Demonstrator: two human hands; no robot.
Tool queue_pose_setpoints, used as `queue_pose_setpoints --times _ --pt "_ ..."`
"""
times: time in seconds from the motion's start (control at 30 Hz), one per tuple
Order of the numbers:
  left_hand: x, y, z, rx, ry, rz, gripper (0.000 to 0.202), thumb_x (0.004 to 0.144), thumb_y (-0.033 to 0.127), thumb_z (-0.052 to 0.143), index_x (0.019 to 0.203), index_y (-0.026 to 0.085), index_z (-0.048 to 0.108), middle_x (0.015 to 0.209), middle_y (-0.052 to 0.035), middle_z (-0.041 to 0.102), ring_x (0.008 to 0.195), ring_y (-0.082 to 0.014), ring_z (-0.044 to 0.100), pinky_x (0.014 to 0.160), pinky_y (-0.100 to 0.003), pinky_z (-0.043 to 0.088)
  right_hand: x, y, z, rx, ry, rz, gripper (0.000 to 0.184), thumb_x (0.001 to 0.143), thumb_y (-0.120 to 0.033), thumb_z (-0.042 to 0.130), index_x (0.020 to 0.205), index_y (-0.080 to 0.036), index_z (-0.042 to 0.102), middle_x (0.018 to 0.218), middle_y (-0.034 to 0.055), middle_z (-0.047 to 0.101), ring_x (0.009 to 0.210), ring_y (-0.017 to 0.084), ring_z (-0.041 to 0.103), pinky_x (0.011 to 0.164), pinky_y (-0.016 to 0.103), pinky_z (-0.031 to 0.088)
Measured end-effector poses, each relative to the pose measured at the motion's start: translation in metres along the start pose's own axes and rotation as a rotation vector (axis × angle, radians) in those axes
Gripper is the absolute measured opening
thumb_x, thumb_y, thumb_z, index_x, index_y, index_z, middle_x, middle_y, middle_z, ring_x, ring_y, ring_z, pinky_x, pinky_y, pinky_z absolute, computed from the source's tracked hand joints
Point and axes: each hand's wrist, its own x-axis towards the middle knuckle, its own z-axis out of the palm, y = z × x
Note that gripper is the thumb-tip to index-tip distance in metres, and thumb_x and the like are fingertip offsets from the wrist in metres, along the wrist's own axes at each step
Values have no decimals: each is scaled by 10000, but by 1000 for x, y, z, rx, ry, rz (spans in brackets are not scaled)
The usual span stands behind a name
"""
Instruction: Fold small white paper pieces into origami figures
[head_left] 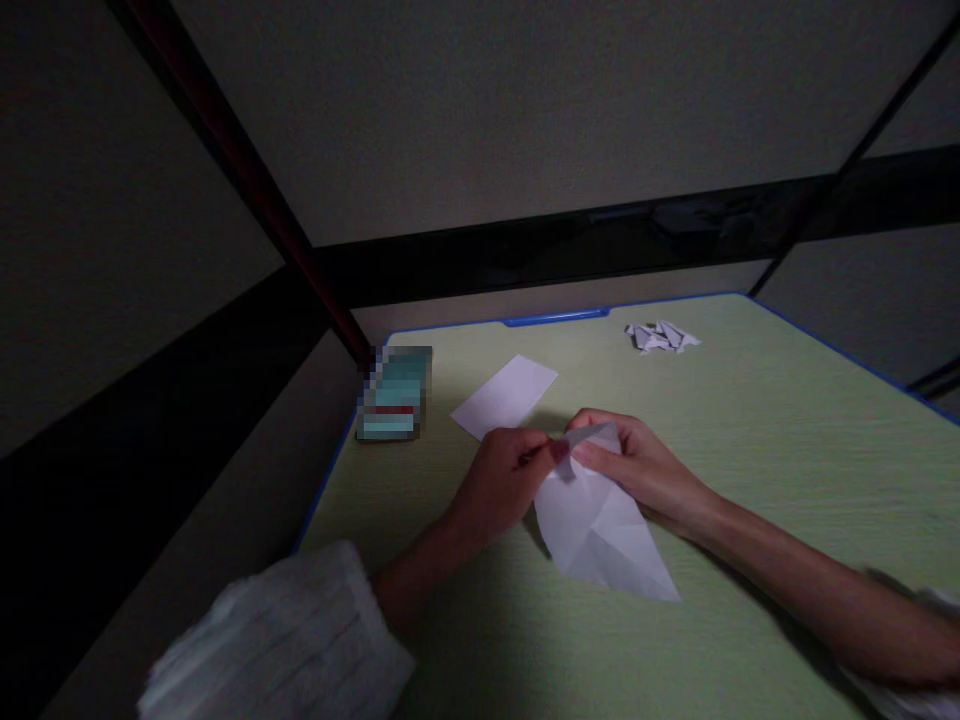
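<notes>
A creased, partly folded sheet of white paper [600,530] is held above the table, one pointed corner hanging toward the lower right. My left hand [510,475] pinches its upper left edge between thumb and fingers. On the upper right, my right hand [637,460] grips the same paper, thumb on top and fingers behind it. The two thumbs nearly meet near the paper's top. Just beyond my left hand lies a flat white sheet [506,395], its near corner hidden behind that hand.
Several small folded paper pieces [660,337] lie together at the table's far right. A blurred-out greenish rectangular object [397,393] rests by the left edge. The pale green table [795,430] has a blue rim and stands against a panelled wall [540,120].
</notes>
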Motion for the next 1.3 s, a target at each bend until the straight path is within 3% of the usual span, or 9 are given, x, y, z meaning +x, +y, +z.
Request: queue_pose_setpoints --times 0.27,0.47,0.63,0.93,1.1,1.3 --pt "2 -2 -1 2 31 -29 318 725 305 453 455 144 409 414 62 331 380 -43 309 361 -177 194 0 4 -3 77 12 44 285 577 -379 685 643 -127 572 541 -29 548 457 62 474 428 170 338" --pt "0 0 -1 -39 37 -161 296 730 349 447 505 156 445 371 72 370 283 -60 356 289 -179 217 -1 3 -2 209 -23 110 242 578 -330 699 656 -122 603 561 -17 597 492 79 533 467 182 382" --pt "1 1 -2 -1 70 -84 319 733 315 449 464 148 414 370 72 331 319 -39 309 333 -178 183 0 1 -3 281 -83 126 219 565 -283 713 679 -124 616 546 -21 604 486 78 538 460 178 388" --pt "1 0 0 48 62 -7 322 718 238 432 430 154 317 418 67 272 390 -32 257 365 -175 150 -1 3 -3 151 -5 124 206 574 -262 708 654 -108 596 577 -18 597 481 57 519 443 158 373" --pt "0 0 0 -16 -11 -94 266 722 206 412 462 154 384 361 78 321 302 -28 304 316 -158 175 -2 1 -2 89 1 113 198 594 -260 692 633 -120 558 512 -43 552 424 49 480 391 154 334" --pt "1 1 0 -170 -90 -230 257 754 273 405 537 144 454 342 63 406 271 -41 383 282 -139 247 -2 -2 0 34 34 117 226 596 -289 682 655 -133 529 562 -19 592 455 85 528 415 188 377"
